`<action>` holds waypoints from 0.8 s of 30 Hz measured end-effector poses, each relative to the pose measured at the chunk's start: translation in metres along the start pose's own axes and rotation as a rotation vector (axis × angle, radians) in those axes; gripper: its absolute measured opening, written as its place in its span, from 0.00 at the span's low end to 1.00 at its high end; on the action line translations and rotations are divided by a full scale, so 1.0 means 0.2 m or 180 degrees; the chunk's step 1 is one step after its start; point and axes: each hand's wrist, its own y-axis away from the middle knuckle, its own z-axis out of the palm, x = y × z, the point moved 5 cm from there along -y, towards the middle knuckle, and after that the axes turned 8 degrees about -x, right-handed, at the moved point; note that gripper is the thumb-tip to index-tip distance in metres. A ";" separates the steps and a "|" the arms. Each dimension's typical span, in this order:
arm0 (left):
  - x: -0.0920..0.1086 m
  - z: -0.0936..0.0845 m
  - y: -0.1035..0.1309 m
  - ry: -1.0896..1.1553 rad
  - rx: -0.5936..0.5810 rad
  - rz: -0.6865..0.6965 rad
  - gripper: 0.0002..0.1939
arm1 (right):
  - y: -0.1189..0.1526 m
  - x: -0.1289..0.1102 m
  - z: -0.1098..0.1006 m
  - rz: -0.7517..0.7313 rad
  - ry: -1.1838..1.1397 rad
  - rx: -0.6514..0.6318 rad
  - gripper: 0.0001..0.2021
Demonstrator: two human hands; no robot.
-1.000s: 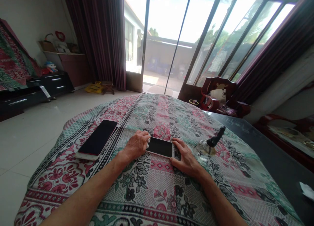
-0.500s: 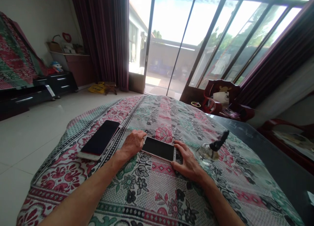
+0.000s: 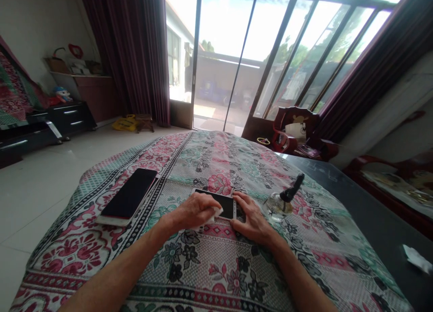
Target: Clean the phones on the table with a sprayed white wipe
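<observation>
A white-framed smartphone (image 3: 228, 205) with a dark screen lies flat on the patterned tablecloth. My right hand (image 3: 251, 219) grips its right end, thumb at the near corner and fingers at the far corner. Closed around a crumpled white tissue (image 3: 217, 213), my left hand (image 3: 194, 209) is over the phone's left part and hides much of it. To the left lies a larger dark-screened phone (image 3: 130, 195) with a pale lower edge. Right of my right hand is a small clear bottle (image 3: 278, 208) with a black pump top.
The floral tablecloth (image 3: 233, 280) covers the table under my arms. At the right is a dark surface (image 3: 368, 208) with a white crumpled tissue (image 3: 417, 258) on it. A carved red wooden chair (image 3: 286, 142) stands beyond, near the glass doors (image 3: 223, 77).
My left hand has moved right from the phone's left end to over its screen, with the tissue showing more. My right hand keeps its grip. The whole view has shifted slightly.
</observation>
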 end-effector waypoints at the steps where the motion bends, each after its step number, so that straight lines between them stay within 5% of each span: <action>1: -0.04 -0.03 0.01 0.0189 0.0230 -0.0210 0.13 | 0.00 0.00 0.00 0.0000 -0.0003 -0.0011 0.30; 4: -0.14 -0.11 0.03 0.0585 0.0791 -0.0772 0.15 | 0.00 0.01 0.00 0.0005 -0.0014 -0.0020 0.30; 8: -0.17 -0.16 0.03 0.0298 0.1059 -0.0715 0.13 | 0.01 0.00 0.00 -0.0038 -0.0032 0.0011 0.30; 15: -0.14 -0.12 0.03 -0.0866 0.0811 -0.0425 0.13 | 0.01 0.01 0.01 -0.0042 -0.0020 0.0031 0.30; 21: -0.10 -0.12 0.03 0.0399 0.0346 -0.0324 0.26 | 0.02 0.00 -0.01 -0.0016 -0.0227 0.0042 0.34; 24: -0.12 -0.20 0.05 0.1180 0.0610 -0.0550 0.29 | 0.02 -0.09 -0.06 -0.0266 -0.0421 0.0222 0.34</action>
